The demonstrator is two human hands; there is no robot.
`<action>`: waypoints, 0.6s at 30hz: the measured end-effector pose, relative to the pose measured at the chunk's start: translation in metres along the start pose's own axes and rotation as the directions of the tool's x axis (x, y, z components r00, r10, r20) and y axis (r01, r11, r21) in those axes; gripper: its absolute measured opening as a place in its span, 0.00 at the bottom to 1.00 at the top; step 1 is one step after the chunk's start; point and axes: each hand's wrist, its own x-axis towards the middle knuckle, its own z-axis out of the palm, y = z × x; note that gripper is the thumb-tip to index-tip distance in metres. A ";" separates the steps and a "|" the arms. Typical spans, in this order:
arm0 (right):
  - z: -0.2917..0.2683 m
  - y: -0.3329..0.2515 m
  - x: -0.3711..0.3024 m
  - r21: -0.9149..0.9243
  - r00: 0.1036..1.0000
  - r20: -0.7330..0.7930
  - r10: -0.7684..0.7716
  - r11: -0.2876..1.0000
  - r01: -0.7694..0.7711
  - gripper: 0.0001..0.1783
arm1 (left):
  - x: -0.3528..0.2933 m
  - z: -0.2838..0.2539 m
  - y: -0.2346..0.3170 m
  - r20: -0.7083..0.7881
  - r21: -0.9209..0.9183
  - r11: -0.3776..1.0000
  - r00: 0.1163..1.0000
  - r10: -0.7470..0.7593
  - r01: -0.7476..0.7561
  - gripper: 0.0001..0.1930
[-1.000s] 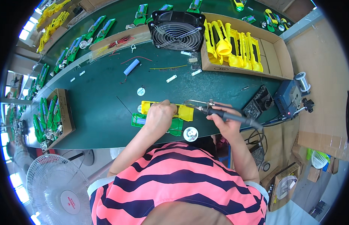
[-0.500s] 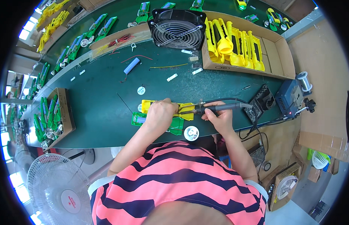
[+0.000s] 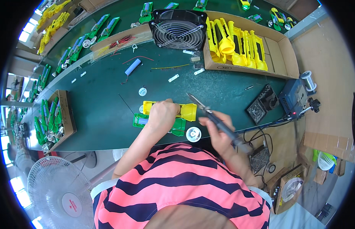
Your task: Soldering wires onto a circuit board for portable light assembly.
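My left hand [image 3: 163, 115] is closed over a yellow plastic flashlight housing [image 3: 189, 112] and holds it down on the bench; its fingertips are hidden underneath. Right below lies a green housing half [image 3: 179, 127] with a blue cell in it, partly covered by my wrist. My right hand [image 3: 220, 136] grips a soldering iron [image 3: 224, 129], blurred by motion. Its tip points up and to the left, apart from the yellow housing. A round silver reflector [image 3: 193, 134] rests by the bench's near edge, between my hands.
A box of yellow housings [image 3: 253, 65] stands at the back right, beside a black fan [image 3: 179, 32]. To the right are an iron stand [image 3: 263, 105] and a blue soldering station [image 3: 293, 97]. A loose blue cell [image 3: 133, 66] lies behind my left hand; a carton of green assemblies [image 3: 68, 114] sits left.
My right hand has drawn the soldering iron away from the yellow housing, toward me, and its tip has swung up. My left hand has stayed on the housing.
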 end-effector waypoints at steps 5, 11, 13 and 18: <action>0.019 0.012 0.000 -0.248 0.950 0.311 -0.016 0.964 0.097 0.42 | 0.001 0.000 0.001 0.020 0.002 1.000 1.000 -0.014 0.014 0.04; 0.022 0.015 0.001 -0.312 0.917 0.398 0.009 0.942 0.127 0.40 | -0.006 -0.005 -0.002 -0.033 -0.060 0.998 0.999 0.033 -0.035 0.03; 0.021 0.015 0.004 -0.308 0.915 0.404 -0.009 0.940 0.145 0.40 | -0.011 -0.025 0.001 -0.162 -0.106 0.991 0.985 0.059 -0.077 0.04; 0.007 0.011 0.020 -0.334 0.912 0.409 0.027 0.934 0.122 0.40 | -0.037 -0.053 -0.005 -0.144 -0.039 0.994 0.983 -0.112 0.107 0.06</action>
